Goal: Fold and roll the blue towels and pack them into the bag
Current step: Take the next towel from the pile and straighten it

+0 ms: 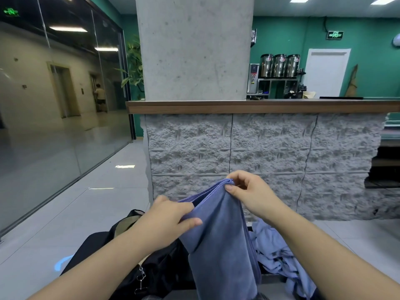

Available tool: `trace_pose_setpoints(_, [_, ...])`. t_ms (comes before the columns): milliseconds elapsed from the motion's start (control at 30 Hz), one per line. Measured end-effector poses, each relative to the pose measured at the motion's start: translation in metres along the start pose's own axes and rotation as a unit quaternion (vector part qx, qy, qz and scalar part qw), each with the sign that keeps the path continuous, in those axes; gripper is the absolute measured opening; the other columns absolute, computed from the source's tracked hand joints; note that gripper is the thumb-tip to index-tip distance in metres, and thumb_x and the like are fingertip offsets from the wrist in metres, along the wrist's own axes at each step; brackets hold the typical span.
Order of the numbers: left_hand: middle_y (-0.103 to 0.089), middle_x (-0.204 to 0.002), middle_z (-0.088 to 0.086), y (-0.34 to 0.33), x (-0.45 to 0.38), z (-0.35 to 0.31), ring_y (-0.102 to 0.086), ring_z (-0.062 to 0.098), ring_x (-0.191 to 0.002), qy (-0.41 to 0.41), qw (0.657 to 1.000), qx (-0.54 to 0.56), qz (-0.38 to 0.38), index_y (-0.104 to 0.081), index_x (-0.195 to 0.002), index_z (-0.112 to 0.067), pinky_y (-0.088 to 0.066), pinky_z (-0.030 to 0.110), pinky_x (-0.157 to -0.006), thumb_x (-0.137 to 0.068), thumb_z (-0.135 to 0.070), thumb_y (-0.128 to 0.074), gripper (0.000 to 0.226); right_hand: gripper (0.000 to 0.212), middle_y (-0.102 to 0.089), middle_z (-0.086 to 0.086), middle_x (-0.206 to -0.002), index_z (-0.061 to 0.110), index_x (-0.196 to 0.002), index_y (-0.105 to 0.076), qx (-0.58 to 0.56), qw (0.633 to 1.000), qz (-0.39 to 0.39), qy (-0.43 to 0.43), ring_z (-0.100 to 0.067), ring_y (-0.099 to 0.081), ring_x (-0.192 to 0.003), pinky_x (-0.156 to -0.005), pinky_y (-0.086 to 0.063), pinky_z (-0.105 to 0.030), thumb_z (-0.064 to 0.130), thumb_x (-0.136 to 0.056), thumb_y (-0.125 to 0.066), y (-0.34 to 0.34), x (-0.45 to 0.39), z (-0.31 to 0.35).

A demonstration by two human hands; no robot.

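— Pinching with both hands, you hold the blue towel (218, 230) up in front of you: your right hand (249, 191) nips its top corner between thumb and forefinger, and your left hand (171, 215) grips the upper edge a little lower and to the left, thumb lying across the cloth.

— And how does the towel hang?

— Doubled over, at least two layers showing along the top edge between your hands. From there it drops straight down between your forearms to the bottom of the view.

— Where is the bag?

— Your black bag (155, 267) sits low on the left, under your left forearm and just beside the hanging towel. Its mouth looks open near the top, with a metal clip (141, 278) dangling on a strap at the near side.

— The other towels?

— You have a crumpled heap of lighter blue towels (279, 254) to the right of the held one, beneath your right forearm. Beyond your hands stands a grey stone-faced counter (259, 148) on the pale tiled floor (86, 213).
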State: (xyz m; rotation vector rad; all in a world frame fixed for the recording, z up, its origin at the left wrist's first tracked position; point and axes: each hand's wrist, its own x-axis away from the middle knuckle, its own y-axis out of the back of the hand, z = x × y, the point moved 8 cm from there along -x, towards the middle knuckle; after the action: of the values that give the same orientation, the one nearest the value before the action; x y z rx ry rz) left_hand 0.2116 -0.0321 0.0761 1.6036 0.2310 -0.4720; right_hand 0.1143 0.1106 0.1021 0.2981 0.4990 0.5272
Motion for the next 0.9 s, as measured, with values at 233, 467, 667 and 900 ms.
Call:
trace_pose_setpoints(233, [-0.055, -0.059, -0.013, -0.021, -0.018, 0.011, -0.052, 0.014, -0.070, -0.117, 0.965, -0.232, -0.043, -0.057, -0.059, -0.026, -0.027, 0.033, -0.066, -0.076, -0.053, -0.058, 0.032, 0.019, -0.056, 0.003, -0.075, 0.022, -0.079, -0.055, 0.054, 0.997, -0.037, -0.044, -0.010, -0.047, -0.068, -0.063, -0.038, -0.016, 0.007, -0.092, -0.055, 0.013, -0.009, -0.051])
trace_pose_setpoints(467, [-0.051, -0.076, 0.000, -0.055, -0.031, 0.041, -0.052, 0.023, -0.065, -0.076, 0.978, -0.192, -0.027, -0.063, -0.073, -0.017, -0.043, 0.033, -0.050, -0.043, -0.004, -0.082, 0.038, 0.018, -0.054, 0.010, -0.075, 0.025, -0.082, -0.052, 0.105, 0.991, -0.044, -0.075, -0.006, -0.047, -0.064, -0.056, -0.036, -0.012, 0.013, -0.095, -0.052, 0.005, -0.015, -0.097])
trace_pose_setpoints(667, [-0.050, -0.073, 0.002, -0.109, -0.025, 0.060, -0.051, 0.023, -0.062, -0.026, 0.982, -0.184, 0.029, -0.062, -0.056, -0.015, -0.042, 0.030, -0.048, -0.084, -0.042, -0.046, 0.041, 0.013, -0.060, 0.002, -0.085, 0.023, -0.088, -0.053, 0.137, 0.985, -0.026, -0.098, -0.011, -0.053, -0.076, -0.061, -0.037, -0.011, 0.012, -0.094, -0.053, -0.017, -0.020, -0.132])
trace_pose_setpoints(900, [-0.039, -0.060, 0.005, -0.148, -0.024, 0.086, -0.040, 0.021, -0.064, 0.205, 0.966, 0.061, 0.148, -0.050, -0.064, -0.007, -0.028, 0.029, -0.059, -0.095, -0.030, -0.045, 0.039, 0.023, -0.060, 0.005, -0.077, 0.032, -0.081, -0.052, 0.096, 0.988, -0.007, -0.124, -0.016, -0.055, -0.071, -0.072, -0.049, -0.036, 0.014, -0.095, -0.051, -0.032, -0.016, -0.154])
